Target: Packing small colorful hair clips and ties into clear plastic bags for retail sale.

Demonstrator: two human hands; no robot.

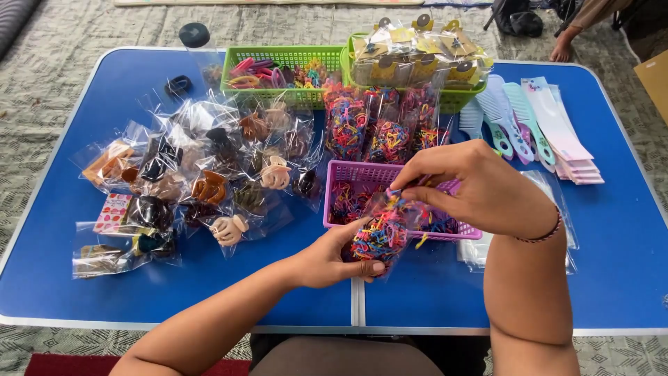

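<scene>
A small clear bag of multicoloured elastic hair bands (381,233) sits upright in my left hand (332,259), which cups it from below. My right hand (467,186) pinches the bag's top opening with thumb and fingers, holding a few bands there. Both hands hover over the front edge of a purple plastic basket (355,174) that holds loose coloured bands. One yellow band hangs loose beside the bag.
Bagged hair claw clips (209,167) lie heaped on the left of the blue folding table (278,285). Two green baskets (278,57) of hair accessories stand at the back, filled band bags (379,129) before them. Pastel combs (518,118) lie at the right. Another person's foot (561,49) is on the floor.
</scene>
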